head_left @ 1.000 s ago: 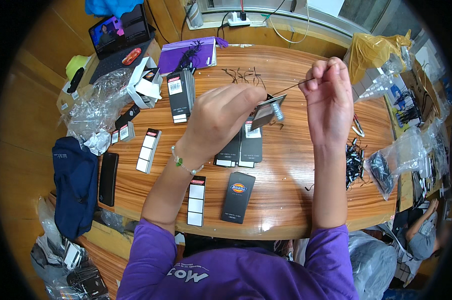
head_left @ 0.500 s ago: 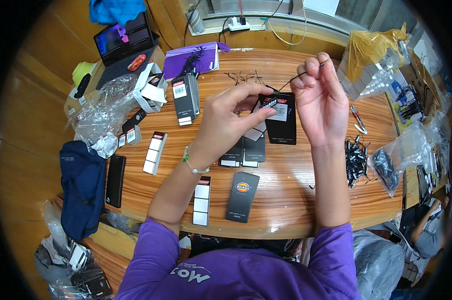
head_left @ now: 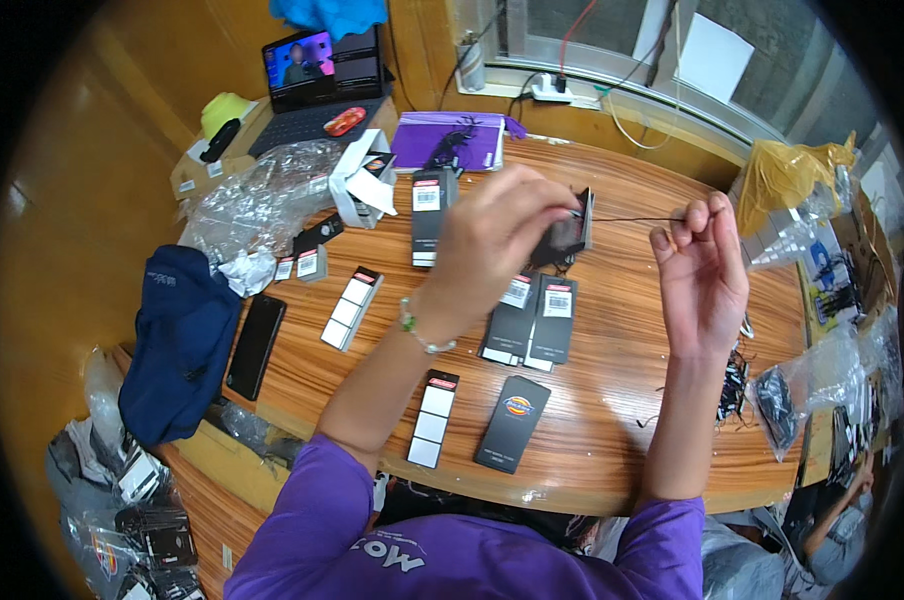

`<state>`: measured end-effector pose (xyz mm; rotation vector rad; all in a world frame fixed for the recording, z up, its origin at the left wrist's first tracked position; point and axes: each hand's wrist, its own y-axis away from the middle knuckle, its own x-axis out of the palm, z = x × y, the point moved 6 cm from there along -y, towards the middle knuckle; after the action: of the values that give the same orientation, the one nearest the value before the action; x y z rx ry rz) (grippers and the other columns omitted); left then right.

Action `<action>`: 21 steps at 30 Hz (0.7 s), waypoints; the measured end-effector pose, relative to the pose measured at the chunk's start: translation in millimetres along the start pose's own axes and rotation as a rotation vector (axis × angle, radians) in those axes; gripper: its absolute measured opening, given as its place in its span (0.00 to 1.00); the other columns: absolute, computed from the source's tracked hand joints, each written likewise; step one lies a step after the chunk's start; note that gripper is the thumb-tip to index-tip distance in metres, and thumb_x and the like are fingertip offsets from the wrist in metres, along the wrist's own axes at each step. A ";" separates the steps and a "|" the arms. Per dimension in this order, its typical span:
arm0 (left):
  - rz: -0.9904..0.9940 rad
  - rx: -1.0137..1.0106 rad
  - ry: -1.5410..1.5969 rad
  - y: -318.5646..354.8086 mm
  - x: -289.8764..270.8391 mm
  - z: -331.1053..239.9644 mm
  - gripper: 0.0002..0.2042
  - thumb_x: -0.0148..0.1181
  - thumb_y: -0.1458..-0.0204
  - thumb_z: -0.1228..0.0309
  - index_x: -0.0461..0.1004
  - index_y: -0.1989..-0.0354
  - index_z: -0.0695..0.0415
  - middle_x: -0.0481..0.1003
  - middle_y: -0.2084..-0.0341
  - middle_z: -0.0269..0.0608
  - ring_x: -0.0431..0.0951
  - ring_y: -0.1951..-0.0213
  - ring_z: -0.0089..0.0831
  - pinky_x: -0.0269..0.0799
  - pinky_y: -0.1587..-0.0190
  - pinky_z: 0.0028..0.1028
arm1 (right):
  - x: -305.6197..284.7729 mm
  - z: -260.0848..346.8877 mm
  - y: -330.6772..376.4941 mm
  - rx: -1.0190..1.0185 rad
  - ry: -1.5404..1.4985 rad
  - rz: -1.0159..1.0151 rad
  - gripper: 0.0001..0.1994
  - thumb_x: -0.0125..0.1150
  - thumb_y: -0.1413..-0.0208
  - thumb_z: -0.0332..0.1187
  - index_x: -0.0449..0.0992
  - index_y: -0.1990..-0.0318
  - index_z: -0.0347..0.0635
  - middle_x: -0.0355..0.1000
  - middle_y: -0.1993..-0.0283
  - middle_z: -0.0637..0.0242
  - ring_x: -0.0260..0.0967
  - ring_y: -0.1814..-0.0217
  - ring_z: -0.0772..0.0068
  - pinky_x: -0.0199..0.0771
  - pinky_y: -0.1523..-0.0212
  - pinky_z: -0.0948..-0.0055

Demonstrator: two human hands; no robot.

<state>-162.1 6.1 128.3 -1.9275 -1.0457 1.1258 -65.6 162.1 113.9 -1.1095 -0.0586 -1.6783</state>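
My left hand [head_left: 507, 225] is closed on black hang tags [head_left: 572, 235], which it holds tilted nearly edge-on above the table. From them a thin black string [head_left: 637, 219] runs taut to my right hand [head_left: 707, 285], whose fingertips pinch its far end. Just below the held tags lie stacks of dark grey tags with white barcode labels [head_left: 554, 318]. Nearer me are a black strip tag with white panels [head_left: 434, 420] and a dark tag with a round coloured logo [head_left: 513, 425]. A pile of black strings [head_left: 733, 388] is partly hidden behind my right forearm.
Another tag stack [head_left: 427, 215] and a paneled tag stack [head_left: 352, 308] are left of centre. A phone [head_left: 256, 345] and navy cloth [head_left: 179, 335] lie at the left edge. Behind are a laptop [head_left: 322, 85], clear plastic [head_left: 267, 195] and purple folder [head_left: 447, 142]; a yellow bag [head_left: 797, 180] is right.
My hands have moved farther apart, stretching the string sideways. The held tags have turned from facing me to nearly edge-on. The whole view has shifted, with surroundings now farther right and lower.
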 end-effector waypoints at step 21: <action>0.029 -0.319 0.553 1.7 5.7 -0.8 0.09 0.57 0.62 0.90 0.76 0.72 0.65 0.74 0.67 0.45 0.75 0.64 0.28 0.75 0.61 0.22 | 24.4 -24.0 11.8 0.137 0.626 0.090 0.11 0.51 0.49 0.21 0.60 0.58 0.37 0.68 0.74 0.68 0.66 0.69 0.81 0.65 0.66 0.82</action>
<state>-159.1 10.2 125.1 -2.3209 -0.9197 0.3990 -71.4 126.4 111.4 -0.4445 0.2684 -1.8393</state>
